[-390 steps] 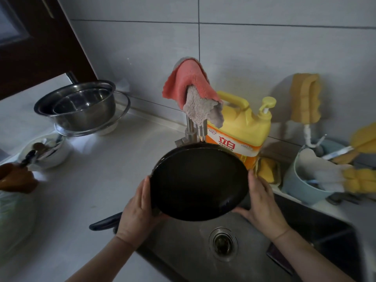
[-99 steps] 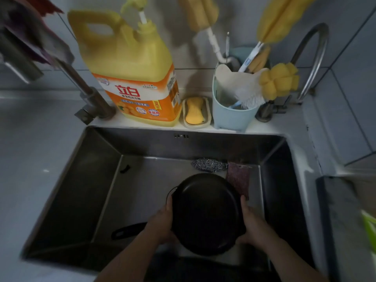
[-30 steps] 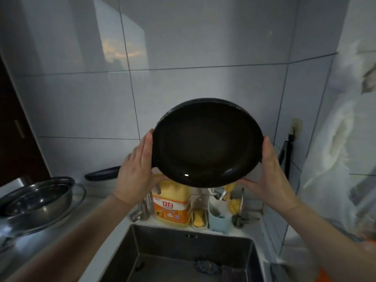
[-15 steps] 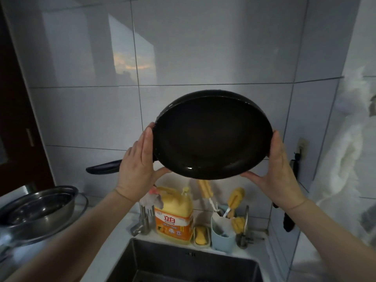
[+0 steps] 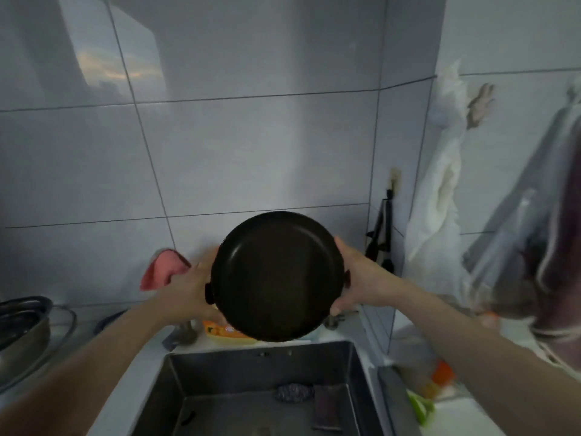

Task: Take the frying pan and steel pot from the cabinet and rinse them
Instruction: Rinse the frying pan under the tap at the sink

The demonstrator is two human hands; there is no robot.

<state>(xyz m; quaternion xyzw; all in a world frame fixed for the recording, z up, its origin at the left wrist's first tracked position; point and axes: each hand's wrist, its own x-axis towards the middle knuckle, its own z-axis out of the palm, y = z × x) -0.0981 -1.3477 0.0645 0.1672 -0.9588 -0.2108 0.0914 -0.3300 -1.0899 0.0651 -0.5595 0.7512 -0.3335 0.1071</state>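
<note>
I hold the black frying pan up in front of the tiled wall, above the back of the steel sink, its inside facing me. My left hand grips its left rim and my right hand grips its right rim. The pan's handle shows only as a dark blur low on the left, behind my left forearm. The steel pot stands on the counter at the far left.
A pink cloth hangs over the tap behind my left hand. The yellow detergent jug is mostly hidden behind the pan. A steel scourer and a dark pad lie in the sink. White bags hang on the right wall.
The pan has come down and a little away from me, from chest height in front of the wall to just above the sink's back edge. Both hands keep their hold on the rim.
</note>
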